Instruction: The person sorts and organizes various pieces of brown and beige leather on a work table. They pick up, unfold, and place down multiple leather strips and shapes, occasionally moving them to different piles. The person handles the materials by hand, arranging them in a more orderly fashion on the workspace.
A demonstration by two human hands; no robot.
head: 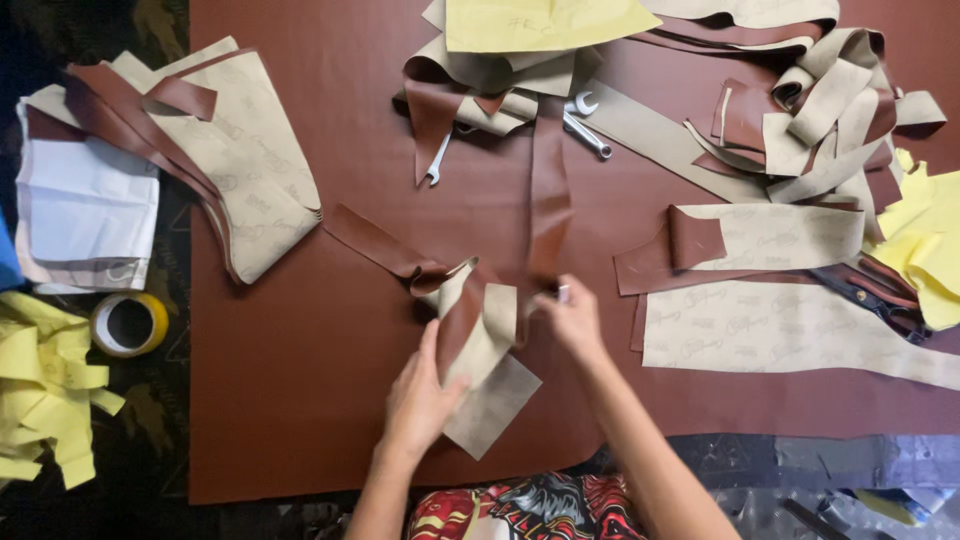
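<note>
A long brown leather strip with a tan backing (478, 318) lies twisted and folded in the middle of a large brown leather sheet (300, 400). My left hand (420, 395) grips the folded tan lower part of the strip between thumb and fingers. My right hand (572, 315) pinches the strip where its narrow brown length (549, 190) runs up toward the far pile. A small shiny thing shows at my right fingertips; I cannot tell what it is.
Two wrenches (585, 130) lie under scraps at the top. Scissors (870, 290) rest on tan pieces at the right. A stack of cut pieces (240, 150) sits at the left, with a tape roll (128, 323) and yellow paper scraps (45, 400) off the sheet.
</note>
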